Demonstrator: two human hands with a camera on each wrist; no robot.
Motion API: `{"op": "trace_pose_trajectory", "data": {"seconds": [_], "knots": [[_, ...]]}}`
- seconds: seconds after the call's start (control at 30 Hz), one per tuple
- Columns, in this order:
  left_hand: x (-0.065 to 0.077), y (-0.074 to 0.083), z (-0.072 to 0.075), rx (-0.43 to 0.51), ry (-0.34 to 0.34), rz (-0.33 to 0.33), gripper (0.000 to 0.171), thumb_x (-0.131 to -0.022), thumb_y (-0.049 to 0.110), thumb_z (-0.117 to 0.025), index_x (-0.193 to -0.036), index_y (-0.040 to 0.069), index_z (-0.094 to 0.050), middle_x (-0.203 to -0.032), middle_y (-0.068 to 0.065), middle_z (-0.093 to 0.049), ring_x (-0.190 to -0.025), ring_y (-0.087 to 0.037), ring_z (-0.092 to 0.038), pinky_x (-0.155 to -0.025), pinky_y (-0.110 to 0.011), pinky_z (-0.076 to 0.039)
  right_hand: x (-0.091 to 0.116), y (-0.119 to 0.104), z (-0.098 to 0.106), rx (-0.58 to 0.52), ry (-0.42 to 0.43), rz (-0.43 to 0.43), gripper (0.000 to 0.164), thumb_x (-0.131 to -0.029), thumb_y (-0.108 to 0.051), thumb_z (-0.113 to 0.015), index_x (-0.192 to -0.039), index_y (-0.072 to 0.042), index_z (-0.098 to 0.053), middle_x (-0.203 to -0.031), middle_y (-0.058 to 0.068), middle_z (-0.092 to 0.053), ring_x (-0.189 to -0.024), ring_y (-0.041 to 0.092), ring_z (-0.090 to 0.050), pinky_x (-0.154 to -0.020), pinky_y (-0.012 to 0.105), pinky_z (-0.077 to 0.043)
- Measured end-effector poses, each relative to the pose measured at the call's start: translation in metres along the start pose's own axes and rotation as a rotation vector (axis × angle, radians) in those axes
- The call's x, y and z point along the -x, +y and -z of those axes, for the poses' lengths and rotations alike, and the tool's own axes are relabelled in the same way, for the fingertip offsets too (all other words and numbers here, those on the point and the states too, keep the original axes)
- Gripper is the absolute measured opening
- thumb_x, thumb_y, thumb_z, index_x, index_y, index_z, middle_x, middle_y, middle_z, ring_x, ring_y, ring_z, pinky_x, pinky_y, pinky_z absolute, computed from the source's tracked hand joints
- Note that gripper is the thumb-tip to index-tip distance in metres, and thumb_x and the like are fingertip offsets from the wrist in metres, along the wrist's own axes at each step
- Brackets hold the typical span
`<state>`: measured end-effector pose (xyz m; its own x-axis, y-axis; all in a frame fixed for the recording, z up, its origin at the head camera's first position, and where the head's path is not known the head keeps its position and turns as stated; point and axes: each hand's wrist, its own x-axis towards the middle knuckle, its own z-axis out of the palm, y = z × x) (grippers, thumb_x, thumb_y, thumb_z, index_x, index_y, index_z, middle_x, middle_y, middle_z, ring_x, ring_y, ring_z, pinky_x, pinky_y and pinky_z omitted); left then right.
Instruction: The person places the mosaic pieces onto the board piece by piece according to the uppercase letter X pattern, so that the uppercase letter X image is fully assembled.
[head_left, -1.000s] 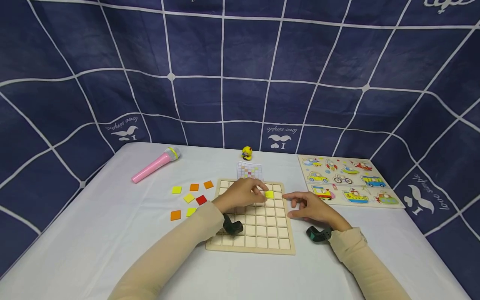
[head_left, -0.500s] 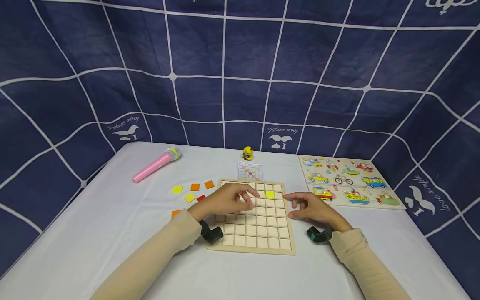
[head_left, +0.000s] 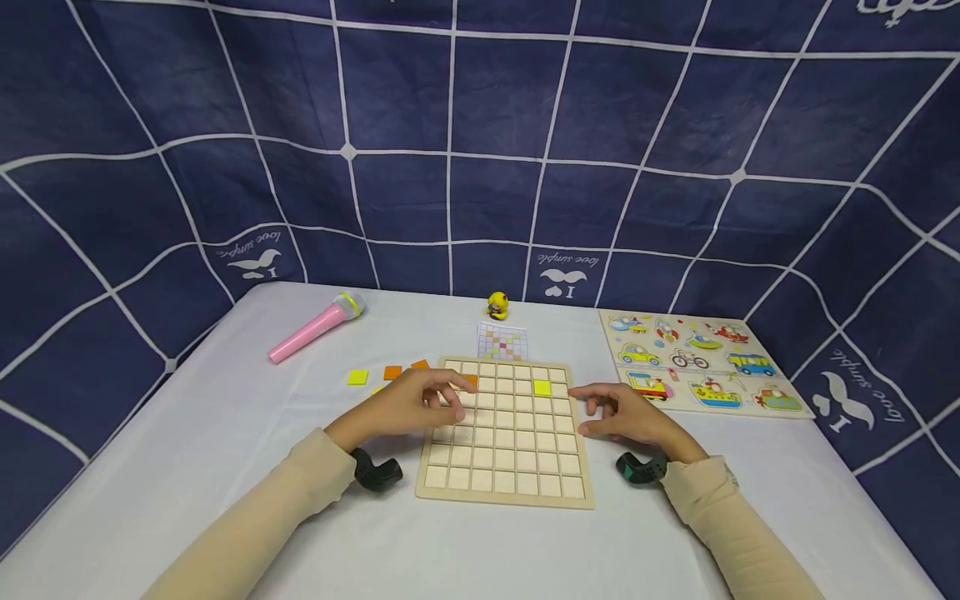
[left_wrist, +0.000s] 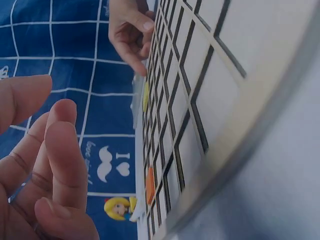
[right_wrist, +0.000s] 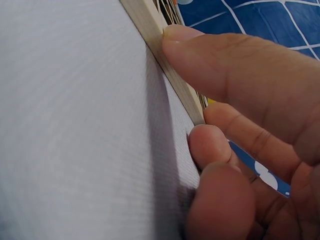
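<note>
A square wooden grid board (head_left: 505, 502) lies on the white cloth. One yellow tile (head_left: 542, 387) sits in a cell near its upper right, and an orange tile (head_left: 470, 381) in one near its upper left. My left hand (head_left: 408, 402) hovers over the board's left side, its fingertips beside the orange tile in the head view. In the left wrist view, the loosely bent fingers (left_wrist: 65, 155) hold nothing. At the board's right edge rests my right hand (head_left: 624, 414); the right wrist view shows its thumb (right_wrist: 187, 57) against the wooden side.
Loose yellow (head_left: 357, 377) and orange tiles (head_left: 392, 372) lie left of the board, some hidden by my left hand. A printed colour-grid card (head_left: 502, 342) and a small yellow-haired figurine (head_left: 497, 306) stand behind it. A pink microphone (head_left: 311, 333) and a vehicle puzzle (head_left: 682, 360) flank them.
My left hand has drawn back leftward from the yellow tile, which stays in its cell. The orange tile on the board has come into sight. My right hand keeps its place.
</note>
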<state>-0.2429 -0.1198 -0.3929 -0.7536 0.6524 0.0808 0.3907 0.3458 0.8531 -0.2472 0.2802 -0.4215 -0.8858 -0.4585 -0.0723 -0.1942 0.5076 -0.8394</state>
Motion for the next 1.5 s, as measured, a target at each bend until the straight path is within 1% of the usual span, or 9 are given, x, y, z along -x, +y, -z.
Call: {"op": "trace_pose_trajectory", "data": {"seconds": [0.1, 0.2, 0.33, 0.67, 0.8, 0.97, 1.13, 1.27, 1.5], "knots": [[0.007, -0.006, 0.007, 0.017, 0.015, 0.021, 0.041, -0.098, 0.01, -0.077, -0.136, -0.001, -0.068, -0.097, 0.001, -0.075, -0.065, -0.012, -0.055, -0.06, -0.023, -0.042, 0.0, 0.0, 0.0, -0.008, 0.0, -0.002, 0.062, -0.089, -0.005, -0.087, -0.144, 0.009, -0.062, -0.102, 0.008, -0.059, -0.065, 0.009, -0.046, -0.053, 0.021, -0.041], [0.013, -0.011, 0.014, 0.025, 0.027, 0.019, 0.04, -0.097, 0.006, -0.077, -0.135, -0.004, -0.068, -0.096, -0.002, -0.075, -0.061, -0.01, -0.051, -0.057, -0.022, -0.04, 0.0, 0.001, 0.001, -0.004, -0.001, -0.005, 0.062, -0.089, -0.005, -0.087, -0.144, 0.009, -0.062, -0.102, 0.008, -0.059, -0.064, 0.009, -0.046, -0.053, 0.021, -0.041], [0.023, -0.017, 0.024, 0.002, 0.032, 0.023, 0.039, -0.097, 0.005, -0.077, -0.133, -0.006, -0.068, -0.097, -0.004, -0.076, -0.062, -0.01, -0.052, -0.058, -0.022, -0.042, -0.001, 0.003, 0.001, 0.006, -0.004, 0.009, 0.061, -0.089, -0.008, -0.087, -0.143, 0.009, -0.063, -0.101, 0.006, -0.059, -0.064, 0.008, -0.046, -0.053, 0.021, -0.041], [0.051, -0.027, 0.059, -0.034, -0.04, 0.12, 0.033, -0.097, 0.011, -0.075, -0.128, -0.002, -0.072, -0.104, -0.006, -0.073, -0.076, -0.018, -0.061, -0.073, -0.024, -0.05, -0.001, 0.004, 0.002, 0.022, -0.002, 0.026, 0.06, -0.089, -0.009, -0.088, -0.141, 0.008, -0.064, -0.099, 0.005, -0.059, -0.064, 0.008, -0.047, -0.052, 0.021, -0.042], [0.063, -0.033, 0.072, -0.035, -0.063, 0.15, 0.036, -0.097, 0.009, -0.074, -0.131, -0.003, -0.07, -0.111, -0.011, -0.073, -0.081, -0.021, -0.063, -0.074, -0.025, -0.052, -0.001, 0.003, 0.002, 0.015, -0.005, 0.015, 0.061, -0.089, -0.007, -0.087, -0.143, 0.009, -0.063, -0.1, 0.007, -0.058, -0.064, 0.009, -0.046, -0.052, 0.021, -0.041], [0.075, -0.042, 0.086, 0.01, -0.08, 0.168, 0.04, -0.092, 0.003, -0.073, -0.131, -0.007, -0.068, -0.119, -0.018, -0.073, -0.077, -0.016, -0.06, -0.073, -0.023, -0.049, 0.0, 0.002, 0.001, 0.002, -0.001, 0.007, 0.061, -0.09, -0.006, -0.087, -0.143, 0.008, -0.063, -0.099, 0.004, -0.058, -0.064, 0.009, -0.046, -0.053, 0.021, -0.041], [0.082, -0.052, 0.094, 0.038, -0.117, 0.169, 0.045, -0.088, -0.002, -0.071, -0.131, -0.011, -0.067, -0.123, -0.022, -0.072, -0.083, -0.015, -0.06, -0.077, -0.022, -0.052, -0.001, 0.004, 0.001, 0.009, -0.007, 0.012, 0.061, -0.09, -0.008, -0.087, -0.143, 0.009, -0.063, -0.099, 0.004, -0.057, -0.064, 0.009, -0.046, -0.053, 0.021, -0.042], [0.086, -0.059, 0.094, 0.045, -0.138, 0.158, 0.046, -0.087, -0.006, -0.07, -0.132, -0.012, -0.066, -0.127, -0.025, -0.071, -0.088, -0.015, -0.062, -0.08, -0.022, -0.054, -0.002, 0.007, 0.002, 0.017, -0.007, 0.004, 0.061, -0.09, -0.008, -0.088, -0.143, 0.008, -0.063, -0.099, 0.005, -0.057, -0.064, 0.009, -0.046, -0.053, 0.021, -0.042], [0.087, -0.066, 0.089, 0.06, -0.141, 0.156, 0.045, -0.084, -0.01, -0.065, -0.129, -0.01, -0.07, -0.122, -0.017, -0.07, -0.075, -0.013, -0.052, -0.066, -0.021, -0.043, -0.001, 0.007, 0.002, 0.027, -0.01, 0.007, 0.062, -0.089, -0.009, -0.088, -0.143, 0.009, -0.063, -0.099, 0.007, -0.057, -0.064, 0.008, -0.046, -0.053, 0.021, -0.041]]}}
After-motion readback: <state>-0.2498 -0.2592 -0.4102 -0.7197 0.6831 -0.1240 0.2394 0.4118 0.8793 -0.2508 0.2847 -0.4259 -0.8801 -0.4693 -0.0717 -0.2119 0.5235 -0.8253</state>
